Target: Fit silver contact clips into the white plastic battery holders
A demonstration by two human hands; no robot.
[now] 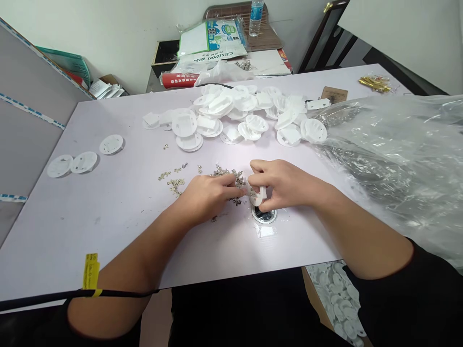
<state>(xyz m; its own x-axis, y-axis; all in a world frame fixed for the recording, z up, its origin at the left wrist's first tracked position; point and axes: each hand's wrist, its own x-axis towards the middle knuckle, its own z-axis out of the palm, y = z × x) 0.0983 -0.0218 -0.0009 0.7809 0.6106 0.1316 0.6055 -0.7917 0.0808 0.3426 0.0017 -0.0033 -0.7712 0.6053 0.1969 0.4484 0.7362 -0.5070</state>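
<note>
My right hand (pixel 285 185) holds a small white plastic disc part (pixel 257 195) just above a round metal-rimmed hole (pixel 265 215) in the table. My left hand (pixel 208 195) rests on the table beside it, fingertips pinched at the disc's left edge amid a scatter of small metal clips (pixel 231 174). Whether it pinches a clip I cannot tell. A large heap of white plastic discs (pixel 238 115) lies farther back across the table's middle.
Three white discs (pixel 85 159) lie apart at the left. A big clear plastic bag (pixel 398 164) covers the right side. Gold pieces (pixel 376 83) sit far right. Boxes, packets and a water bottle (pixel 256 17) stand behind. A box of white discs (pixel 338 294) sits below the table edge.
</note>
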